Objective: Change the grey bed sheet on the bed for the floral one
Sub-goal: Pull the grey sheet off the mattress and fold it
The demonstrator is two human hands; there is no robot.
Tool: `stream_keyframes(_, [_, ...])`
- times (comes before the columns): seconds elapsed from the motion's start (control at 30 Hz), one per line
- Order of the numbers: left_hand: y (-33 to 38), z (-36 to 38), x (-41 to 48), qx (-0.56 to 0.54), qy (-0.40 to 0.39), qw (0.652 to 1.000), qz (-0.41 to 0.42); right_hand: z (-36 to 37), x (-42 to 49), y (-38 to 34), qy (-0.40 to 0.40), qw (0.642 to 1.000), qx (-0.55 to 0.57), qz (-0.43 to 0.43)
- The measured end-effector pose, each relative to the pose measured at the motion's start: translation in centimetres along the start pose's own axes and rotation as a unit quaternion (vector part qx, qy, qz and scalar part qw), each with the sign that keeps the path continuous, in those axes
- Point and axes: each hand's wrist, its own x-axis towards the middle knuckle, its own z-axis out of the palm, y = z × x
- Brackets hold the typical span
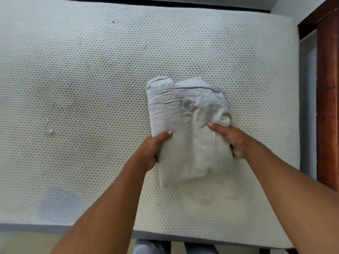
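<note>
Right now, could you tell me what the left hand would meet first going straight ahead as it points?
The left hand grips the folded grey sheet, so that first; beyond, probably bare mattress.

Grey on cream
The folded sheet [189, 114] is plain pale grey; the mattress [91, 70] cream-white with a honeycomb weave; wood [328, 88] at right reddish-brown.

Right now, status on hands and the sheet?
Left hand and right hand both grip the folded grey sheet. Mattress uncovered. Floral sheet not in view.
</note>
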Motion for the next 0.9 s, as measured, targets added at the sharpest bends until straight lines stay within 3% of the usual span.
stream_keyframes(0.27, [-6.5, -5.8, -6.5, -0.051, -0.019, 0.993, -0.107, 2.4, -6.0, 6.5, -0.051, 0.993, 0.075, 0.078])
stream_keyframes(0.4, [-9.5, -6.8, -9.1, -0.091, -0.017, 0.988, -0.119, 4.0, -8.7, 10.1, -0.055, 0.986, 0.092, 0.125])
stream_keyframes(0.53, [-9.9, -6.8, -11.4, -0.108, -0.021, 0.988, -0.108, 5.0, -11.5, 10.5, -0.06, 0.984, 0.122, 0.116])
stream_keyframes(0.7, [-7.5, -5.7, -15.7, -0.057, 0.007, 0.997, -0.049, 4.9, -15.6, 6.8, -0.075, 0.99, 0.102, 0.057])
stream_keyframes(0.9, [-1.4, -4.3, -19.1, -0.092, 0.031, 0.986, 0.134, 4.7, -18.9, 0.6, -0.114, 0.983, 0.111, -0.09])
